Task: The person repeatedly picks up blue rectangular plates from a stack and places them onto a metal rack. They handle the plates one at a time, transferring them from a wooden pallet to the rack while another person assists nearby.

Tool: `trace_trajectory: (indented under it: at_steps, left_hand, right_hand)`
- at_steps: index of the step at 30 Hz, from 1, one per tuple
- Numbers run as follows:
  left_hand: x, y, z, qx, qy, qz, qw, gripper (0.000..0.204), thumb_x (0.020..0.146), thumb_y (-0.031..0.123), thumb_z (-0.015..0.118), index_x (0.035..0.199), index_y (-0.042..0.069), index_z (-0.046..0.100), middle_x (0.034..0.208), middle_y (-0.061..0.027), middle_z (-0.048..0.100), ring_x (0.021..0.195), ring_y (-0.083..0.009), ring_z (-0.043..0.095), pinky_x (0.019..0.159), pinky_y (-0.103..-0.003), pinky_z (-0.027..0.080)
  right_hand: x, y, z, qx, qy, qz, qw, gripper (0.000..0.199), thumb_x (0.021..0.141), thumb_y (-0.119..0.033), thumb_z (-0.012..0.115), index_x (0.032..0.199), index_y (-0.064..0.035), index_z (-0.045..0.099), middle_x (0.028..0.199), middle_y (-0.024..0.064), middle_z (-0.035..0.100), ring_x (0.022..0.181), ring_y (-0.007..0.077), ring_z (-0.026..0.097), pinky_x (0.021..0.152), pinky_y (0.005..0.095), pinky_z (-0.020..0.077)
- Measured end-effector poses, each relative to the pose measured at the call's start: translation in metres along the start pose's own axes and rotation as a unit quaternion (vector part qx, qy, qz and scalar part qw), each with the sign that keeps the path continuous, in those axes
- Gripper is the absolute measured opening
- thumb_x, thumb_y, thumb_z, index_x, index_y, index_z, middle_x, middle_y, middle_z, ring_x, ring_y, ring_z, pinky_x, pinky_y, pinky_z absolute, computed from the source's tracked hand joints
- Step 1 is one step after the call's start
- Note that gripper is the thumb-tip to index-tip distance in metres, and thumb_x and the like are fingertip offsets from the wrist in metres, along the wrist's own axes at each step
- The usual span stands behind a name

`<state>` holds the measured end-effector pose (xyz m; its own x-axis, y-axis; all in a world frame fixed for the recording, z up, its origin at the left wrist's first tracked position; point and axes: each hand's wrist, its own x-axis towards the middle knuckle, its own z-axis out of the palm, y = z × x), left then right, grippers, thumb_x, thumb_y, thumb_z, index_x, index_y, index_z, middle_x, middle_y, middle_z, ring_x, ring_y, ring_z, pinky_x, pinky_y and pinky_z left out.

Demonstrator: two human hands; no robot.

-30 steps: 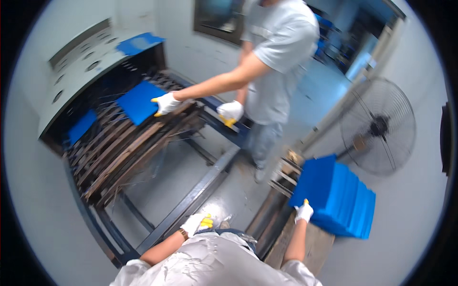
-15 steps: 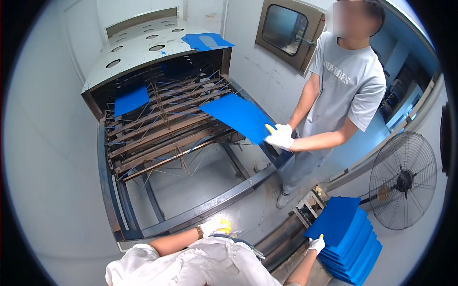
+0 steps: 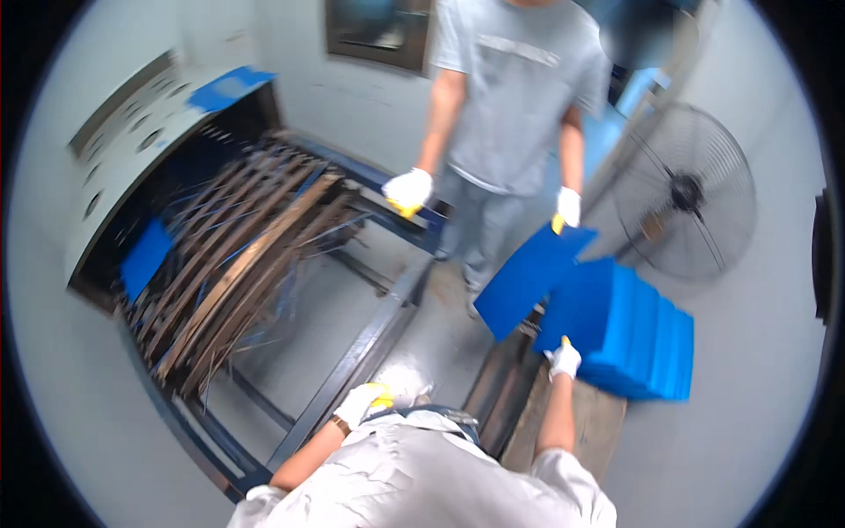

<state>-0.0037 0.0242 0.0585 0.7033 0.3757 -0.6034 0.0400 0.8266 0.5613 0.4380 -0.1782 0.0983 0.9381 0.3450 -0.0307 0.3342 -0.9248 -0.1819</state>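
Blue stacked sheets point(image 3: 651, 334) lie to our right, the top sheet point(image 3: 576, 304) extending forward from our gloved right hand point(image 3: 564, 360), which pinches its near edge with the thumb uppermost. Just left of that top sheet, a co-worker's gloved hand point(image 3: 569, 208) grips a loose blue sheet point(image 3: 528, 277) by its far edge, so that it hangs aslant. Our left hand point(image 3: 359, 405), also gloved and well apart from the sheets, lies near the metal frame point(image 3: 361, 343), curled; whether it closes on anything we cannot tell.
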Motion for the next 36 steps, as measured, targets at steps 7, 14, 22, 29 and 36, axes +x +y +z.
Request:
trace_trajectory:
  at_steps: [7,14,22,29,36]
  left_hand:
    - [0.011,0.0,0.024,-0.014,-0.013,-0.003,1.0,0.017,0.079,0.01,0.052,0.09,-0.003,0.05,0.077,-0.0116,0.055,0.068,-0.0201,0.055,0.061,-0.029,0.047]
    - [0.009,-0.006,0.021,-0.028,-0.012,0.001,1.0,0.018,0.081,0.01,0.051,0.094,-0.002,0.049,0.079,-0.0125,0.055,0.071,-0.0225,0.055,0.067,-0.032,0.048]
    - [0.008,-0.003,0.031,-0.012,0.011,-0.012,1.0,0.017,0.082,0.009,0.049,0.096,-0.001,0.049,0.08,-0.0141,0.056,0.071,-0.0245,0.056,0.063,-0.032,0.047]
    - [0.013,-0.013,0.023,-0.032,0.004,-0.018,0.999,0.018,0.082,0.009,0.049,0.098,-0.001,0.048,0.082,-0.0151,0.056,0.072,-0.0269,0.056,0.063,-0.033,0.047]
    - [-0.003,-0.005,0.025,0.006,0.033,-0.019,0.999,0.018,0.081,0.007,0.05,0.096,-0.002,0.049,0.083,-0.0158,0.058,0.071,-0.0239,0.058,0.065,-0.031,0.05]
  right_hand:
    - [0.031,0.058,0.057,-0.021,0.126,-0.009,0.992,0.022,0.08,-0.021,0.049,0.074,-0.0026,0.06,0.066,0.0138,0.06,0.054,0.0268,0.057,0.051,0.0356,0.0448]
    - [0.011,0.019,0.02,0.49,0.074,0.191,0.847,0.025,0.08,-0.018,0.049,0.066,0.0015,0.056,0.054,0.0095,0.052,0.047,0.0207,0.051,0.042,0.0376,0.0442]
    - [0.044,0.068,0.086,0.368,0.028,0.166,0.914,0.03,0.066,-0.026,0.068,0.08,-0.0004,0.06,0.064,0.0102,0.06,0.053,0.0211,0.056,0.051,0.0316,0.0465]
    - [0.043,0.054,0.083,0.564,0.0,0.21,0.799,0.03,0.07,-0.02,0.065,0.092,-0.0013,0.057,0.065,0.009,0.058,0.054,0.0201,0.055,0.05,0.0303,0.0474]
    - [0.018,0.013,0.032,0.537,0.001,0.213,0.816,0.028,0.083,-0.022,0.048,0.075,0.0039,0.056,0.061,0.0101,0.052,0.049,0.018,0.05,0.045,0.0359,0.0488]
